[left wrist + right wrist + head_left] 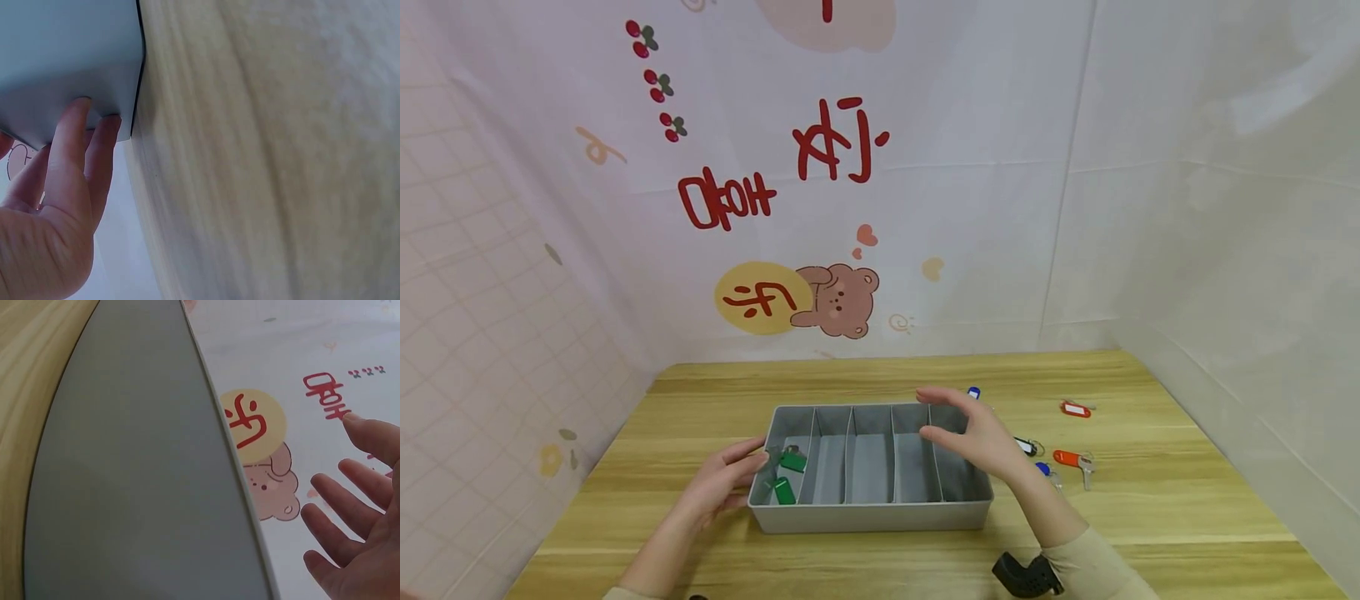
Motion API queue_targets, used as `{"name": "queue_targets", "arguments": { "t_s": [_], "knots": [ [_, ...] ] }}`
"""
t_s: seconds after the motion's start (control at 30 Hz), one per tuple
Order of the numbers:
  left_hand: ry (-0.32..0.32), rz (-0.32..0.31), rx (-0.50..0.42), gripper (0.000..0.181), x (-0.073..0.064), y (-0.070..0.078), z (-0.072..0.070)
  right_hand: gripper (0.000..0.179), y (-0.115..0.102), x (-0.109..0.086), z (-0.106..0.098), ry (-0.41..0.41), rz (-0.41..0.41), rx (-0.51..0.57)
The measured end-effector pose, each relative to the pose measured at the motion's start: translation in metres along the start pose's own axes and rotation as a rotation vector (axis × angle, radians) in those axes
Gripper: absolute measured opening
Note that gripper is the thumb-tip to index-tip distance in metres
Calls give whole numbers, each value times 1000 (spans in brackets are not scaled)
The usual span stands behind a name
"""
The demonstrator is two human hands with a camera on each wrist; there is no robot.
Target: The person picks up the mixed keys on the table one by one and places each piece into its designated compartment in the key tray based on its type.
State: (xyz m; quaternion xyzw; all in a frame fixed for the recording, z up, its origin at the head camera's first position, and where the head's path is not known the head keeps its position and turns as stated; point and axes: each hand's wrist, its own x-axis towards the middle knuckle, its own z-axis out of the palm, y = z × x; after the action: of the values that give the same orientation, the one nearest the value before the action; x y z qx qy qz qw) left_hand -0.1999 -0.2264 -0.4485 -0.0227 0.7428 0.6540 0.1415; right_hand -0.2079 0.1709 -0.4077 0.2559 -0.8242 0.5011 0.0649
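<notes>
A left hand [722,482], fingers spread, touches a gray tray [872,518]; green tags [784,492] lie inside. The right hand [976,435] hovers above, fingers apart.

Left hand [721,482]: fingers extended, lightly bent, pointing inward.
Right hand [973,432]: raised, fingers spread, gently bent, thumb apart.
Left forearm [658,546]: slants up and inward from lower left.
Right forearm [1043,502]: slants up and inward from lower right.
</notes>
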Motion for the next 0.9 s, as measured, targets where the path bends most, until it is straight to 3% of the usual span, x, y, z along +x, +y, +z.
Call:
{"name": "queue_targets", "arguments": {
  "t_s": [0.3,0.53,0.9],
  "knots": [
    [11,-8,7,66,-1,2,2,53,15,-13,-23,49,-54,-68],
    [17,-10,7,64,0,3,3,56,24,-25,-43,47,-14,-85],
    [-14,-3,-7,67,-1,4,3,56,45,-41,-69,73,-16,-150]
  ]
}}
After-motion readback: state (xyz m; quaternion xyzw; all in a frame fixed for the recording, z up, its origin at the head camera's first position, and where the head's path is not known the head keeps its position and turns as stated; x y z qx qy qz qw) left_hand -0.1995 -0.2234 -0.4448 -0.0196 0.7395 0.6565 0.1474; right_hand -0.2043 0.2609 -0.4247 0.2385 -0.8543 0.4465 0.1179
